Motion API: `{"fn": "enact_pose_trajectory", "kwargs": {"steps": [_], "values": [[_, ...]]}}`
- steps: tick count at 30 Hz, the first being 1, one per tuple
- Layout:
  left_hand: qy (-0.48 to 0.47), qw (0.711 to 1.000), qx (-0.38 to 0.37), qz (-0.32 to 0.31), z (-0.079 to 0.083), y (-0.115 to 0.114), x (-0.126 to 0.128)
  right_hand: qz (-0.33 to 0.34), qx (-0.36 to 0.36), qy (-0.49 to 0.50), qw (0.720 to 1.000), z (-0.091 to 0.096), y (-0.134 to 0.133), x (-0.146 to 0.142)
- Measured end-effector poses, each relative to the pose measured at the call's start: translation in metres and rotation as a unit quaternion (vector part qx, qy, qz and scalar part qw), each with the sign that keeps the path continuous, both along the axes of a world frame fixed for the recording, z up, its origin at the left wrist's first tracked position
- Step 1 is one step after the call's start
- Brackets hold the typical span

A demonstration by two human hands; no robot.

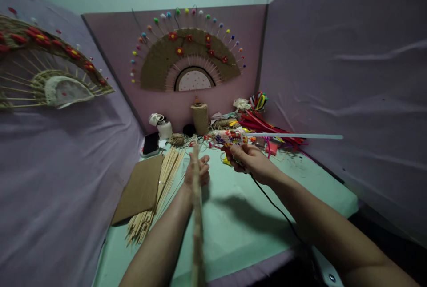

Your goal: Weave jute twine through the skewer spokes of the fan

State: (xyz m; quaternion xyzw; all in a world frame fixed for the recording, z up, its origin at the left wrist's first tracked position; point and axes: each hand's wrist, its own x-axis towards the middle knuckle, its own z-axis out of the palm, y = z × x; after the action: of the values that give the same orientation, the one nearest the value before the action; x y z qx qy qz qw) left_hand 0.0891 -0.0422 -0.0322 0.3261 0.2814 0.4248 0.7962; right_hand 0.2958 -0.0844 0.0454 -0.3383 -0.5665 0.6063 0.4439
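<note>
My right hand [251,159] is closed around the handle of a hot glue gun [227,137] with a patterned body. Its nozzle points left, a long white glue stick [300,136] juts out to the right, and a black cord [271,202] hangs below. My left hand [204,172] grips a thin tan panel [197,220], turned edge-on to me, so its faces are hidden. The panel's edge runs from near the glue gun down to the bottom of the view and is slightly blurred. The nozzle tip is close to its far end; contact cannot be made out.
Bamboo sticks [142,225] and a cardboard sheet [138,189] lie at left. Along the back stand a twine spool [199,118], a white jar [164,128], a phone [151,144] and red pipe cleaners [258,122]. Decorated fans hang on the back wall [153,71] and left wall [40,40].
</note>
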Motion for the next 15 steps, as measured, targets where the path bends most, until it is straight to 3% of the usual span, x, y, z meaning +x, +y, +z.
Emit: {"fn": "enact_pose_trajectory", "kwargs": {"steps": [5, 10, 15], "values": [[0.053, 0.998, 0.013, -0.013, 0.009, 0.003, -0.012, 0.005, -0.002, -0.005, 1.000, -0.004, 0.008, -0.004], [0.061, 0.992, 0.003, -0.114, 0.005, -0.014, 0.002, 0.021, -0.024, -0.014, 0.999, -0.004, 0.007, -0.004], [0.063, 0.993, 0.004, -0.101, 0.010, -0.027, 0.015, 0.029, -0.030, -0.043, 0.998, 0.002, -0.004, 0.004]]}}
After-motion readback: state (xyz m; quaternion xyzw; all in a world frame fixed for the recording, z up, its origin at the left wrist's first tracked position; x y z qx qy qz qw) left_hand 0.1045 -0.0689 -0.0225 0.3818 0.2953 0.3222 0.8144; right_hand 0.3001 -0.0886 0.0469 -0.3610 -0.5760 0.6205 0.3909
